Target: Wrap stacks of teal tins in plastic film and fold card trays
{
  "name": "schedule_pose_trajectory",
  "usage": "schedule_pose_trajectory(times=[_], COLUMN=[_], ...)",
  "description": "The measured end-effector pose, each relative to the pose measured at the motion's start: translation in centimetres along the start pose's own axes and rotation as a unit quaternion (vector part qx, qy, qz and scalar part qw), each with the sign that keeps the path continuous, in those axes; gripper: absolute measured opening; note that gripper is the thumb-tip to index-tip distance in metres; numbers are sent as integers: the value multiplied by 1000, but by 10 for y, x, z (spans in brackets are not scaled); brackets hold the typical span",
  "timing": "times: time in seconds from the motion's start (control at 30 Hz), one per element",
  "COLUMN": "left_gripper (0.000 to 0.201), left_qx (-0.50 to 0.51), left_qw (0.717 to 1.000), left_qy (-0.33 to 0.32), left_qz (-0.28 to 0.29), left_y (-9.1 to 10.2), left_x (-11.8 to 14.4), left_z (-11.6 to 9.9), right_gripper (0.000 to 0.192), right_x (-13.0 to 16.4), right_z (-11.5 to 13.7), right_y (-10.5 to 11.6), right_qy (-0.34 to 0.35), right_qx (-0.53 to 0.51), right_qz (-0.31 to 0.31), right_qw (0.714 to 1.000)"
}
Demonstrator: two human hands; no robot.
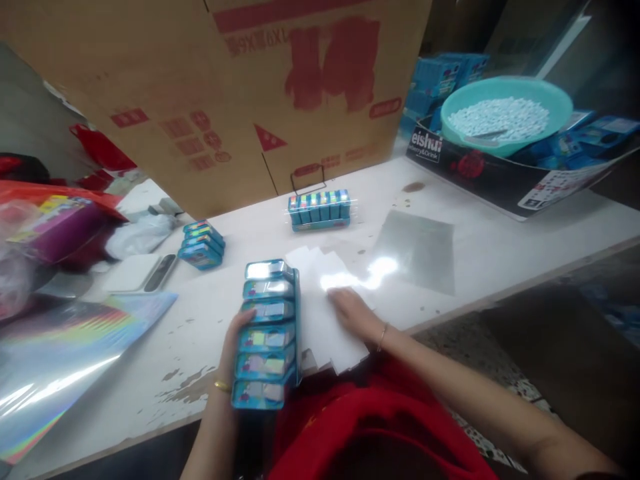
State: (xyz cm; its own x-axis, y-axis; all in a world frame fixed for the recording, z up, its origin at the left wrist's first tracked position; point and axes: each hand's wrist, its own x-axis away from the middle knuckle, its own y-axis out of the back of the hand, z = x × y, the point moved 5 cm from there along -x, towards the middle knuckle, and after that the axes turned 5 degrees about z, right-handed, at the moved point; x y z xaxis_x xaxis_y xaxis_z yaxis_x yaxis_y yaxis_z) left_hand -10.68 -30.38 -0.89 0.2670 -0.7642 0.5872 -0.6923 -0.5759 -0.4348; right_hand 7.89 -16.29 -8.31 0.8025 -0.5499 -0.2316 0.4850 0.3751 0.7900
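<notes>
a row of six blue tins (pixel 267 333) stands on edge at the near rim of the white table (pixel 500 247), the left hand (pixel 231 353) cupped against its side. just beside it the right hand (pixel 356 313) lies flat, fingers spread, on white sheets (pixel 325 313) — a wrapped pack of tins (pixel 319 209) sits farther back, before a cardboard box (pixel 225 100).

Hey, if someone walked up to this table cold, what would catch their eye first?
Probably the row of six blue tins at the near edge, steadied by the left hand, while the right hand lies flat on white paper sheets beside it. Behind looms a big brown cardboard box, and far right sits a teal basin of white tablets.
</notes>
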Motion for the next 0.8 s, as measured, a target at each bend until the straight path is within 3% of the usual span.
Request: schedule_pose_trajectory(times=[0.07,0.17,0.37,0.5,0.8], left_gripper=[38,43,57,59,53], left_qx=[-21,-57,-152,-210,-206], left_qw=[999,998,982,973,970], left_qy=[28,20,-2,-18,-4], left_qz=[12,32,113,97,126], left_y=[0,-8,-26,-27,-49], left_x=[15,22,-2,-15,-21], left_z=[8,20,40,41,39], right_gripper=[42,32,28,30,34], right_x=[7,7,-5,-8,-16], right_z=[1,2,-11,-18,-16], right_y=[-4,-7,2,9,28], right_qy=[15,15,-51,-110,-96], right_qx=[-8,-23,-181,-287,-373], right_qz=[-19,-25,-41,-38,-46], right_qw=[1000,999,981,951,922])
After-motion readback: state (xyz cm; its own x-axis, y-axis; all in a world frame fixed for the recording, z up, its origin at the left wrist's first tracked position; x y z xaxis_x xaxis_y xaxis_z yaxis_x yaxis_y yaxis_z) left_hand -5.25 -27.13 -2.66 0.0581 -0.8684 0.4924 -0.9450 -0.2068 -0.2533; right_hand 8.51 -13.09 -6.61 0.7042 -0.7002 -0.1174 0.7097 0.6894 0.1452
